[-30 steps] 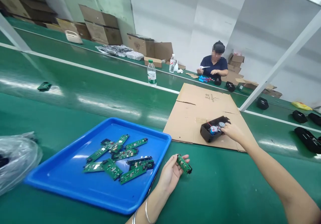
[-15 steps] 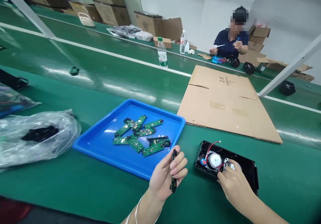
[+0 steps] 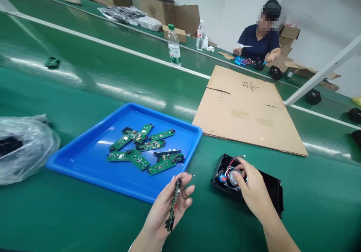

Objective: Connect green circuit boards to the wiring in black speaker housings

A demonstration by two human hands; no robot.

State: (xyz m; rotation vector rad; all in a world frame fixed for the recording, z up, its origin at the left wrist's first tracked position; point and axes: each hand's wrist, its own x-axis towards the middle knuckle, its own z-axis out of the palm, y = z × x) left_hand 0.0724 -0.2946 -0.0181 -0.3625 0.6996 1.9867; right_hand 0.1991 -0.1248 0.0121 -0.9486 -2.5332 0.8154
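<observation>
My left hand [image 3: 170, 203] holds a narrow green circuit board [image 3: 174, 203] on edge between thumb and fingers. Black parts sit at the ends of this board, and a bit of red shows beside it. At the right lies an open black speaker housing [image 3: 270, 186] with round speakers inside. Over it is my right hand [image 3: 254, 188], thumb and fingers bent in close at the left speaker [image 3: 232, 178]. What they pinch, if anything, I cannot make out. A red wire [image 3: 232, 161] with a white plug rises beside the fingertips, near a blue round part [image 3: 222, 178].
A blue tray [image 3: 93, 173] with several green circuit boards [image 3: 138, 159] stands left of centre. Flattened cardboard [image 3: 248, 113] lies behind the housing, a plastic bag [image 3: 31, 146] far left. Beyond are a water bottle [image 3: 174, 49] and a co-worker [image 3: 258, 39] at the far bench.
My right hand has shifted from the right speaker to the left one in the housing. My left hand has turned the circuit board and opened its fingers somewhat. The view has swung right.
</observation>
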